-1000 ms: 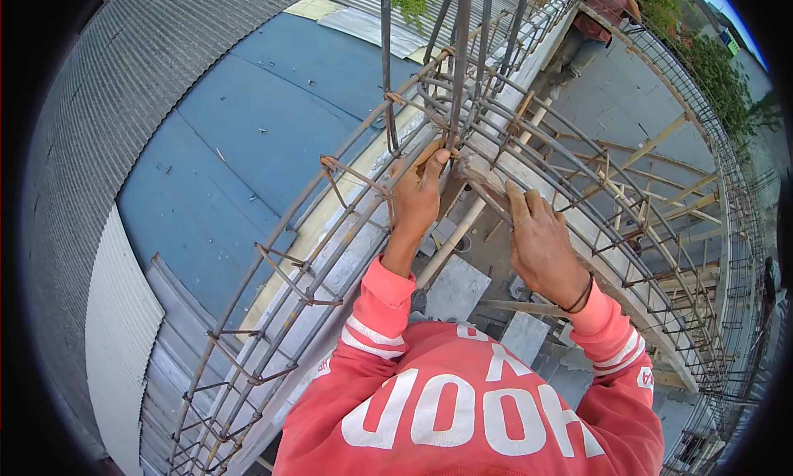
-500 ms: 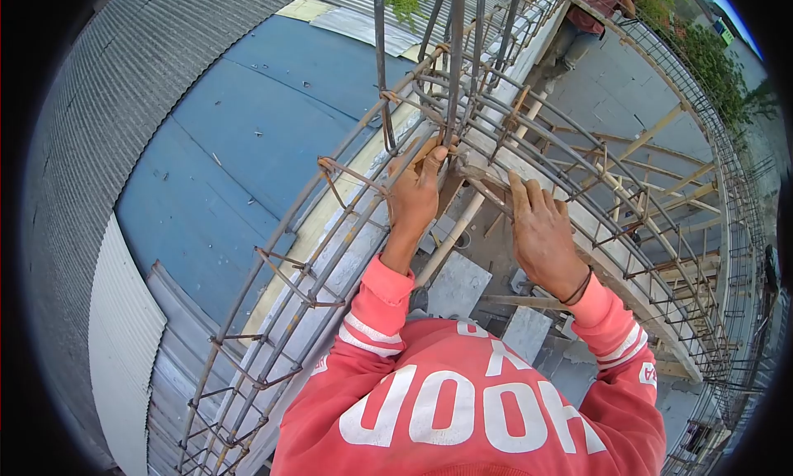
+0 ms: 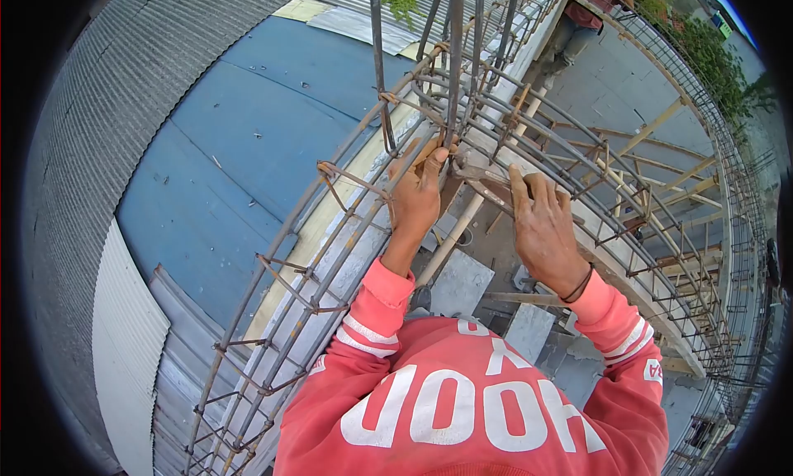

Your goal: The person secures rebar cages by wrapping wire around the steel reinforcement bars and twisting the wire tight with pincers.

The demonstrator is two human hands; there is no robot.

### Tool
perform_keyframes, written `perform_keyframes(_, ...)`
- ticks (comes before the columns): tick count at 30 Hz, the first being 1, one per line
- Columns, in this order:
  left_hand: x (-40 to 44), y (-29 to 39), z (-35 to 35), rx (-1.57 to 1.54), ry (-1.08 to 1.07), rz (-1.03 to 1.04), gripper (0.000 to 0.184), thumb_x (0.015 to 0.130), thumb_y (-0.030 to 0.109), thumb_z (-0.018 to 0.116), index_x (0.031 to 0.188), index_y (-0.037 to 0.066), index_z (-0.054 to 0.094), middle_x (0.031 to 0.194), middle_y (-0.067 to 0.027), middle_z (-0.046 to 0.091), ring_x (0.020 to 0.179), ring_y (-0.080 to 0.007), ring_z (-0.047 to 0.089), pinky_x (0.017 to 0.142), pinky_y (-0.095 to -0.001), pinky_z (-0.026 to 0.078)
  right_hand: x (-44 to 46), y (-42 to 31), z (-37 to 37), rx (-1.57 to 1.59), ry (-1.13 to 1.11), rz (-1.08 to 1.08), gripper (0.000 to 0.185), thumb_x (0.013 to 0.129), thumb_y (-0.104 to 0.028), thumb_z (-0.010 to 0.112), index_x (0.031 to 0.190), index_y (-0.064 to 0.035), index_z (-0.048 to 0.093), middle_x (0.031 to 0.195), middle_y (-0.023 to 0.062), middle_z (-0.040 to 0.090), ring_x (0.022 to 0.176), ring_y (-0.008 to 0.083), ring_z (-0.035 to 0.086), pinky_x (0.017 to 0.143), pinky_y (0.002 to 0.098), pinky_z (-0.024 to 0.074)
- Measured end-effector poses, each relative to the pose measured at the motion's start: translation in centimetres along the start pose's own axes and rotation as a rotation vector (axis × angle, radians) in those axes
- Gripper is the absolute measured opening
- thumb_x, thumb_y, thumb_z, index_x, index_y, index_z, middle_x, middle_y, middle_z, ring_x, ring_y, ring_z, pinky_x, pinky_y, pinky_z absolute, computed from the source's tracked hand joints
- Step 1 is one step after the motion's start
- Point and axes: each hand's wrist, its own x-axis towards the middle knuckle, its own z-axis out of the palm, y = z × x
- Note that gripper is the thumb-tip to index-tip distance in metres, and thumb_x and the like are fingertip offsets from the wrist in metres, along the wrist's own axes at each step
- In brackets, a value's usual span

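Note:
At the corner of the steel cage, my left hand (image 3: 415, 194) reaches in among the bars. Its thumb presses near the foot of an upright rebar (image 3: 454, 63), and its fingers curl behind, partly hidden. What they pinch cannot be made out. My right hand (image 3: 545, 228) lies over the edge of a curved pale beam (image 3: 615, 249), index finger stretched forward and the others slightly bent. I see nothing held in it. Horizontal rebars (image 3: 570, 166) run just above this hand, and a rusty stirrup (image 3: 351, 179) is left of my left hand.
Blue roofing sheets (image 3: 239, 154) and corrugated metal (image 3: 124, 88) lie to the left. Below the beam are wooden poles (image 3: 450, 241) and grey slabs (image 3: 462, 286) on a lower level. Another person (image 3: 582, 18) is at the far top right.
Both hands stay in nearly the same places. The right index finger has shifted very slightly, and the view has moved a little.

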Motion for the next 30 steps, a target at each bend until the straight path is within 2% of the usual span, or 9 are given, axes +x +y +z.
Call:
perform_keyframes(2,-0.1,0.2,0.1,-0.034,-0.005,-0.007,0.032,0.1,0.021,0.066,0.122,-0.002,0.07,0.11,-0.0097,0.073,0.104,-0.0166,0.065,0.096,-0.0312,0.049,-0.2,0.0,0.4,0.126,-0.092,0.044,0.066,0.085,-0.004,0.059,0.148,0.0043,0.041,0.117,0.0182,0.054,0.111,0.0336,0.055,0.087,0.0467,0.0419)
perform_keyframes(6,-0.1,-0.1,0.1,-0.09,-0.003,0.005,0.033,0.1,0.021,0.066,0.122,-0.003,0.069,0.11,-0.0095,0.073,0.103,-0.0163,0.065,0.096,-0.0323,0.049,-0.7,-0.6,0.4,0.206,-0.123,0.063,0.071,0.082,0.001,0.061,0.15,0.0029,0.039,0.116,0.0172,0.053,0.111,0.0329,0.054,0.09,0.0457,0.0416)
perform_keyframes(8,-0.1,-0.3,0.1,-0.077,0.0,-0.004,0.032,0.1,0.02,0.066,0.123,-0.003,0.069,0.11,-0.0095,0.073,0.103,-0.0164,0.065,0.097,-0.0322,0.049,-0.9,-1.2,0.4,0.179,-0.121,0.091,0.073,0.083,-0.002,0.066,0.15,0.0022,0.039,0.119,0.0163,0.053,0.113,0.0326,0.054,0.09,0.0455,0.0407)
perform_keyframes(9,0.0,-0.4,0.1,-0.066,0.006,-0.008,0.032,0.1,0.019,0.066,0.123,-0.003,0.069,0.111,-0.0096,0.073,0.103,-0.0164,0.065,0.097,-0.032,0.049,-1.0,-1.5,0.5,0.179,-0.121,0.094,0.073,0.083,-0.002,0.066,0.15,0.0022,0.039,0.119,0.0163,0.053,0.113,0.0326,0.054,0.09,0.0455,0.0407)
perform_keyframes(11,-0.1,-0.3,0.2,-0.065,0.014,-0.017,0.031,0.1,0.018,0.066,0.123,-0.003,0.069,0.111,-0.0097,0.073,0.103,-0.0165,0.066,0.096,-0.0318,0.049,-1.0,-2.0,0.7,0.125,-0.065,0.124,0.068,0.082,-0.001,0.058,0.147,0.0051,0.042,0.121,0.0166,0.055,0.111,0.0313,0.055,0.087,0.0457,0.0399)
perform_keyframes(18,-0.1,-0.3,0.1,-0.036,0.025,-0.013,0.031,0.1,0.015,0.066,0.125,-0.003,0.068,0.113,-0.0103,0.073,0.105,-0.0172,0.067,0.096,-0.0314,0.05,-0.4,-2.2,0.9,0.068,-0.028,0.145,0.066,0.081,-0.003,0.059,0.145,0.005,0.045,0.118,0.0151,0.056,0.108,0.0296,0.054,0.086,0.0456,0.0391)
perform_keyframes(21,-0.1,-0.5,0.2,-0.018,0.037,-0.005,0.031,0.1,0.015,0.065,0.125,-0.003,0.068,0.115,-0.0107,0.073,0.106,-0.0173,0.067,0.096,-0.0313,0.05,-0.1,-1.6,0.1,0.02,-0.058,0.142,0.067,0.083,-0.003,0.064,0.147,0.002,0.043,0.114,0.0147,0.055,0.107,0.031,0.054,0.089,0.0444,0.0404)
perform_keyframes(23,0.0,-0.5,0.2,-0.015,0.036,-0.003,0.031,0.1,0.015,0.065,0.125,-0.003,0.068,0.115,-0.0107,0.073,0.106,-0.0173,0.067,0.097,-0.0313,0.05,0.1,-1.3,-0.4,0.031,0.008,0.133,0.058,0.082,-0.005,0.06,0.139,0.0017,0.052,0.106,0.0146,0.055,0.1,0.0311,0.053,0.085,0.0452,0.0407)
perform_keyframes(30,0.0,-0.1,0.0,0.06,0.027,-0.002,0.029,0.1,0.016,0.065,0.123,-0.001,0.07,0.112,-0.0098,0.074,0.103,-0.0161,0.067,0.095,-0.0302,0.05,0.3,-0.2,-1.1,-0.017,0.009,0.051,0.059,0.083,-0.006,0.061,0.141,0.0004,0.05,0.105,0.0151,0.054,0.097,0.0321,0.055,0.077,0.0437,0.0442)
